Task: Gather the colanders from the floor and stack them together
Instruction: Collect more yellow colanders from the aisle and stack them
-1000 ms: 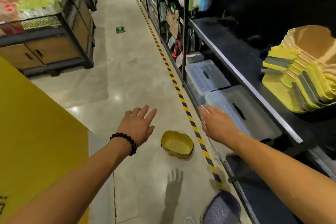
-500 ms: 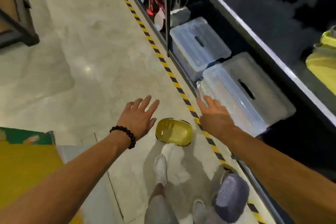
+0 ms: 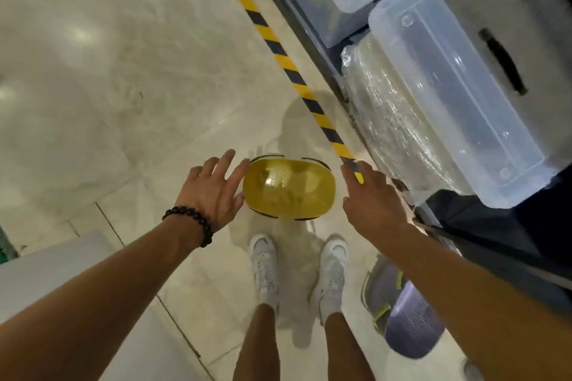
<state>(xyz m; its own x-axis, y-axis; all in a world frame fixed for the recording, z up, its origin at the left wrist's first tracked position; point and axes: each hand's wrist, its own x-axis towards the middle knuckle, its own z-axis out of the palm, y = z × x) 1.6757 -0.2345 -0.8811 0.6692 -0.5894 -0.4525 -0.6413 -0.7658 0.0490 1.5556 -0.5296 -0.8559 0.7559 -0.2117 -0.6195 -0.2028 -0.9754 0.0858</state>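
Observation:
A yellow colander [image 3: 288,189] lies on the tiled floor just ahead of my feet, its hollow side up. My left hand [image 3: 213,192], fingers spread, hovers at its left rim, fingertips almost touching it. My right hand [image 3: 370,198] is spread open to the right of it, a short gap away. A grey-purple colander [image 3: 408,318] with a yellow-green rim lies on the floor at the lower right, partly hidden under my right forearm.
A black-and-yellow striped tape line [image 3: 278,52] runs along the floor beside a low dark shelf [image 3: 483,226]. Clear plastic storage boxes [image 3: 458,77] sit on that shelf at the right. My white shoes [image 3: 266,266] stand behind the yellow colander. A grey surface [image 3: 46,272] fills the lower left.
The view has tilted down and moved closer. Both hands have come lower and nearer the yellow colander, which now lies between them. My feet now stand right behind it.

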